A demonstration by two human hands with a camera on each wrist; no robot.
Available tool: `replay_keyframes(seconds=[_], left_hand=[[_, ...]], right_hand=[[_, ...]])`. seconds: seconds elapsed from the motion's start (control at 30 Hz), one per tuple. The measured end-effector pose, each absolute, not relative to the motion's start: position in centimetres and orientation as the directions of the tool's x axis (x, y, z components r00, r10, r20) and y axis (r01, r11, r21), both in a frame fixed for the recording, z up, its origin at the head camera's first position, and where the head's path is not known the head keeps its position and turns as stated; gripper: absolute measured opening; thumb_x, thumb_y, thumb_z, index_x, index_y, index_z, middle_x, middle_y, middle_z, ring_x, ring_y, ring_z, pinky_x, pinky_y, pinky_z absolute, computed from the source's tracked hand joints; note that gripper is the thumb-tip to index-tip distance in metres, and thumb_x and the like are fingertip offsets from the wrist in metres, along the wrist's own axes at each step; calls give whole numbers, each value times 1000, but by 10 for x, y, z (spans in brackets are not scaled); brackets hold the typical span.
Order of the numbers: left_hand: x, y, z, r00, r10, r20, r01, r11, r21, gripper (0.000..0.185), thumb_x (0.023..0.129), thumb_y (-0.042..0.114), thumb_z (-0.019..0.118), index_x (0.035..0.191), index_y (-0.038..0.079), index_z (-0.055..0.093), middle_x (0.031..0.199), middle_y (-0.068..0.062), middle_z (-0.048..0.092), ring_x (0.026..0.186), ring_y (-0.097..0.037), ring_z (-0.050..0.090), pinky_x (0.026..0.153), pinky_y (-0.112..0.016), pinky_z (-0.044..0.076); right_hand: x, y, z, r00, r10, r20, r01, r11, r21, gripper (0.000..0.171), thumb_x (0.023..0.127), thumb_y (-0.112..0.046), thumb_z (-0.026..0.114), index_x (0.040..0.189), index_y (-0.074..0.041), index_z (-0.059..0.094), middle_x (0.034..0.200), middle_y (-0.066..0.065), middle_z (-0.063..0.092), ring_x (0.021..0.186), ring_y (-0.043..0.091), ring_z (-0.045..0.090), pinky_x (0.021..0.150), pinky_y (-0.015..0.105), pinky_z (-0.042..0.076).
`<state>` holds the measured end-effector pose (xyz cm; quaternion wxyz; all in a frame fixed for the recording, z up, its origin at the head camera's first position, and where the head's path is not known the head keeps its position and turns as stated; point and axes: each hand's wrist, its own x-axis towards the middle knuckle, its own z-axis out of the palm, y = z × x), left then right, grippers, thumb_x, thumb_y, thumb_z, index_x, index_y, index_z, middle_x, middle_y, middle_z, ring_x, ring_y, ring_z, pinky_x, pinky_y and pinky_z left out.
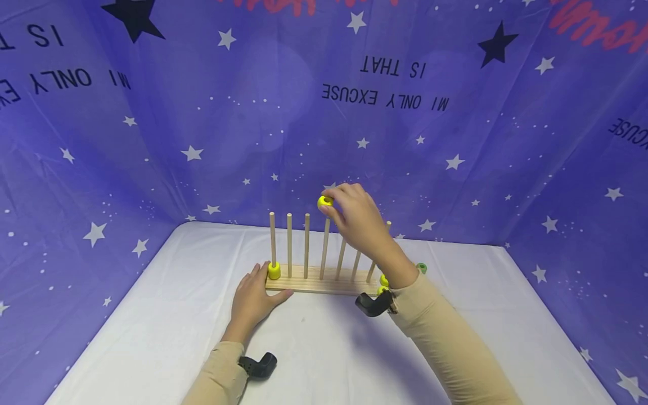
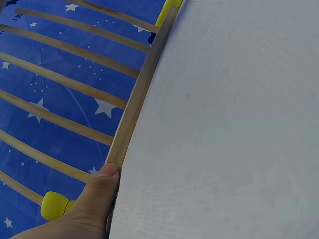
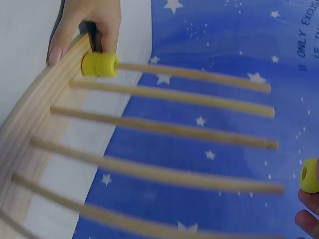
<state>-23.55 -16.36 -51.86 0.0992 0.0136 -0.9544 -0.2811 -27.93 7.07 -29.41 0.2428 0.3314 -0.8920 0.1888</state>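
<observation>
Yellow bead [image 1: 324, 201] pinched by right hand [image 1: 354, 216], left hand [image 1: 253, 298] flat, beads behind wrist half hidden

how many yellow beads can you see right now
4. One on the leftmost peg at the base, one pinched by the right hand atop the fourth peg, two near the right wrist. More may be hidden behind that arm.

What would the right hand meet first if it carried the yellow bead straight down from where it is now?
Probably the tip of the fourth peg: the right hand pinches the yellow bead just above it, though depth alignment is unclear.
</observation>
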Motion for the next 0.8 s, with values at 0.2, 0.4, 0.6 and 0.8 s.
replay_keyframes(seconds=[0.2, 0.4, 0.6, 0.8], left_hand=[[-235, -162, -518, -981, -83, 178, 26, 845, 534, 103, 70, 69, 67, 146, 8, 34, 148, -21, 37, 140, -36, 32, 117, -52, 24], [-235, -163, -517, -980, -76, 185, 32, 854, 519, 103, 70, 70, 66, 146, 8, 34, 148, -21, 39, 140, -35, 32, 117, -51, 25], [-234, -163, -515, -977, -77, 196, 40, 846, 531, 102, 70, 70, 66, 145, 8, 35, 147, -21, 40, 140, -36, 33, 117, -51, 26], [-234, -164, -515, -978, -71, 198, 45, 849, 527, 102, 70, 71, 65, 145, 8, 35, 147, -20, 40, 140, -35, 32, 117, -50, 25]], right_hand=[[-278, 44, -297, -632, -542, 555, -712, 688, -139, 30, 94, -35, 56, 116, -15, 63, 109, -2, 64, 102, 18, 54, 91, 36, 46], [-276, 19, -297, -632, -565, 530, -720, 681, -132, 32, 93, -35, 57, 117, -16, 63, 110, -3, 65, 104, 17, 55, 96, 36, 46], [-278, -1, -298, -614, -594, 519, -737, 667, -109, 30, 94, -35, 57, 116, -17, 64, 110, -4, 65, 101, 16, 55, 85, 30, 47], [-279, -11, -302, -607, -609, 510, -745, 660, -97, 30, 94, -35, 56, 118, -18, 64, 111, -5, 65, 102, 16, 56, 85, 30, 47]])
